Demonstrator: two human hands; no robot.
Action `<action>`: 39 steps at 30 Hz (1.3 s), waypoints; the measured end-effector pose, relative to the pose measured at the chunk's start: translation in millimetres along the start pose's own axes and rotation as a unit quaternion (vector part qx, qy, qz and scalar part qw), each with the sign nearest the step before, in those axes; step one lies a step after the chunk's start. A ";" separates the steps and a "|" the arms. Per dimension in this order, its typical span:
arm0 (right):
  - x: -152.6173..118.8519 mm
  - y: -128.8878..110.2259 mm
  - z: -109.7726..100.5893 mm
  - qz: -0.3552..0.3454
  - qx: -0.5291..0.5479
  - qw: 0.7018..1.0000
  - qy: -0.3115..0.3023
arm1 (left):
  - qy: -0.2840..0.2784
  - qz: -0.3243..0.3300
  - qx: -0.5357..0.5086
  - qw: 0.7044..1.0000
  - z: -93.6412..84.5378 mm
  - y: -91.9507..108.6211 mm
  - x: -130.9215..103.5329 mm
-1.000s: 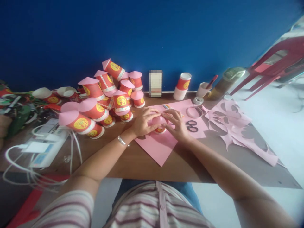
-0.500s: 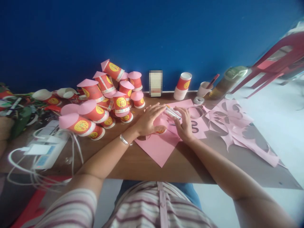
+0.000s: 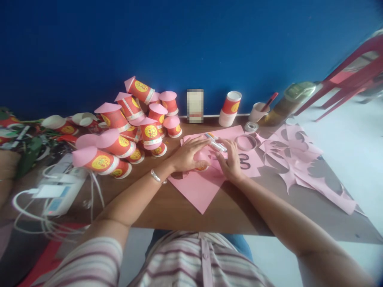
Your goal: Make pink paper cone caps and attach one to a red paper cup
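Both hands were together over the cone (image 3: 205, 153) a second ago; now the right hand (image 3: 230, 159) has moved off it towards the markers (image 3: 216, 146), while the left hand (image 3: 188, 154) has stayed. From my end I see the left arched over the pink cone, thumb in front near the cup (image 3: 202, 168), fingers behind; whether it really grips, I cannot tell. The right stands half open, thumb and fingers parted, tips near the markers, with nothing I can see between them.

Cone and cup sit between my hands above the pink sheet (image 3: 202, 192). I judge both light: the cone stiff enough to keep its shape but quick to crease, the cup's wall easy to dent, neither very slippery. I'd hold the cup low by its sides and press the cone only lightly, with flat fingers, sparing its point and edge.

Right of the hands lie the scissors (image 3: 243, 160) and, behind them, a ring of tape (image 3: 245, 142). Farther out are paper scraps (image 3: 295, 153) on the right and a heap of pink-topped cups (image 3: 151, 130) on the left.
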State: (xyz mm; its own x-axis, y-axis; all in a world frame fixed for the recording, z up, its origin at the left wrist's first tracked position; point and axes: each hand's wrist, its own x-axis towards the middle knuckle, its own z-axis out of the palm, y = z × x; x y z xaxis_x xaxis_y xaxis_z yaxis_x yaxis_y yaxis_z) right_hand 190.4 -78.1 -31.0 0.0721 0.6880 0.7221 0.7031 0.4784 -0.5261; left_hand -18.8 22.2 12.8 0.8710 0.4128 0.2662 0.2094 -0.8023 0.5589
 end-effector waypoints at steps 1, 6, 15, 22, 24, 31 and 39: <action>-0.1 -0.1 -0.4 -0.001 0.003 1.000 -0.001 | 0.009 -0.001 -0.004 1.000 -1.2 0.3 -1.5; -2.6 -4.5 -0.2 -0.009 -0.010 0.997 -0.071 | 0.057 -0.047 0.018 0.997 -4.3 0.8 -16.9; -6.7 -15.1 14.4 -0.059 -0.057 0.990 -0.117 | 0.069 -0.036 0.071 0.994 12.5 0.5 -34.0; -9.6 -17.1 15.0 -0.049 -0.062 0.987 -0.139 | 0.053 -0.043 0.056 0.996 15.3 1.2 -34.5; -9.9 -16.1 14.0 -0.058 -0.053 0.988 -0.134 | 0.061 -0.033 0.059 0.996 14.8 0.1 -35.4; -6.1 -12.3 8.0 -0.065 -0.023 0.991 -0.115 | 0.135 -0.001 0.046 0.990 8.6 4.5 -42.4; -6.9 -10.4 13.4 -0.080 -0.023 0.989 -0.119 | 0.202 -0.163 -0.177 0.949 23.9 14.5 -45.2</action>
State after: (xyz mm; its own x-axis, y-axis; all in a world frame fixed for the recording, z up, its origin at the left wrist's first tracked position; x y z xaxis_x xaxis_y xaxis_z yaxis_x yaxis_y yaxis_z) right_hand 173.1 -80.5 -36.5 -0.2083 0.7170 0.6652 0.7233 0.5707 -0.3888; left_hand -44.6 -18.4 -9.9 0.5292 0.8033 0.2733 0.2145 -0.4383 0.8728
